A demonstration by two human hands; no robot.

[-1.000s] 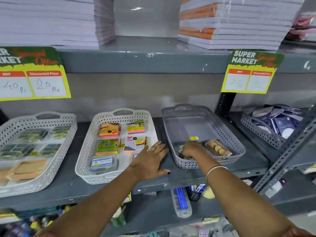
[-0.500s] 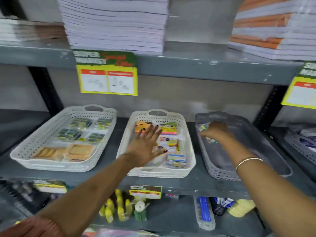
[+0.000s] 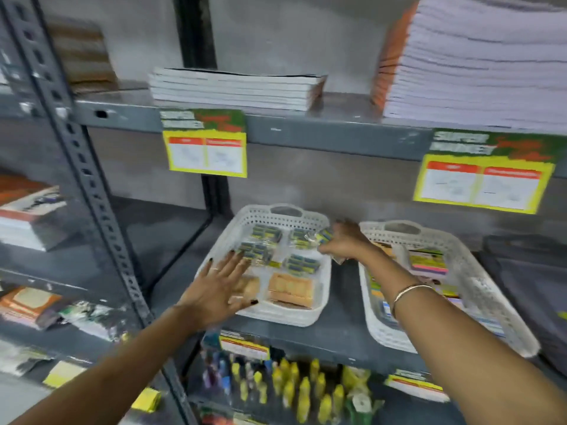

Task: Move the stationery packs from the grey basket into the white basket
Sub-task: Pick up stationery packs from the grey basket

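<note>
A white basket (image 3: 285, 317) stands on the grey shelf mid-frame, holding several blue-and-yellow stationery packs (image 3: 302, 265) and tan packs (image 3: 291, 289). My right hand (image 3: 345, 245) hovers at this basket's far right rim, shut on a small blue-and-yellow stationery pack (image 3: 323, 236). My left hand (image 3: 219, 285) is open with fingers spread, over the basket's front left corner. The grey basket (image 3: 527, 271) lies at the far right edge, dark and blurred; its contents cannot be made out.
A second white basket (image 3: 454, 240) with sticky-note pads (image 3: 428, 262) sits between the other two. Paper stacks (image 3: 236, 87) and price tags (image 3: 205, 148) are above. A perforated steel upright (image 3: 92, 194) stands left. Glue bottles (image 3: 303, 391) fill the shelf below.
The view has swung left. My right hand left the grey basket with a pack and crossed over the middle basket to the left white basket. My left hand also shifted left.
</note>
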